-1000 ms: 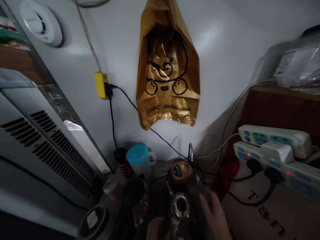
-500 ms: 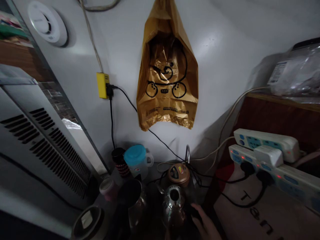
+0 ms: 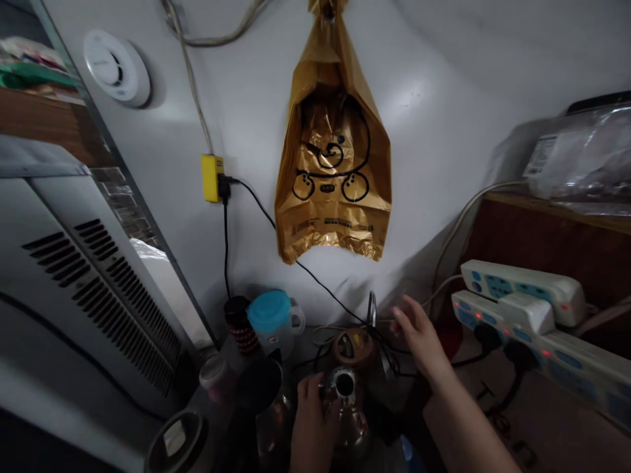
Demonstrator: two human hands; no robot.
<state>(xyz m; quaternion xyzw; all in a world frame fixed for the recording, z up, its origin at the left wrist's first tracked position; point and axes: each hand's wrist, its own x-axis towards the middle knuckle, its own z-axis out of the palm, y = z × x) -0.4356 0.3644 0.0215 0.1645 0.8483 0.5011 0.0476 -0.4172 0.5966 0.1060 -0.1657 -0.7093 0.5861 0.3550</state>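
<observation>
A shiny metal kettle [image 3: 352, 420] with a dark round opening on top stands low in the middle. Against its left side, over the spout, is my left hand [image 3: 313, 420], its bent fingers closed on it. My right hand [image 3: 419, 335] is raised to the right of the kettle, fingers apart and holding nothing. Closest to that hand are a thin chrome curved tube [image 3: 371, 307] and black cables. Behind the kettle sits a round brown device [image 3: 352, 347] with a dark panel and a yellow label.
Left of the kettle stand a blue-lidded jug [image 3: 271, 322], a dark patterned cup [image 3: 241, 325], a pink jar [image 3: 214, 378] and a larger steel vessel [image 3: 273, 427]. Power strips [image 3: 522, 289] with plugs lie at right. A gold plastic bag [image 3: 335, 177] hangs on the wall.
My right hand has moved up and away from the kettle's right side toward the wall. My left hand has come up onto the kettle's left side. The view has shifted slightly.
</observation>
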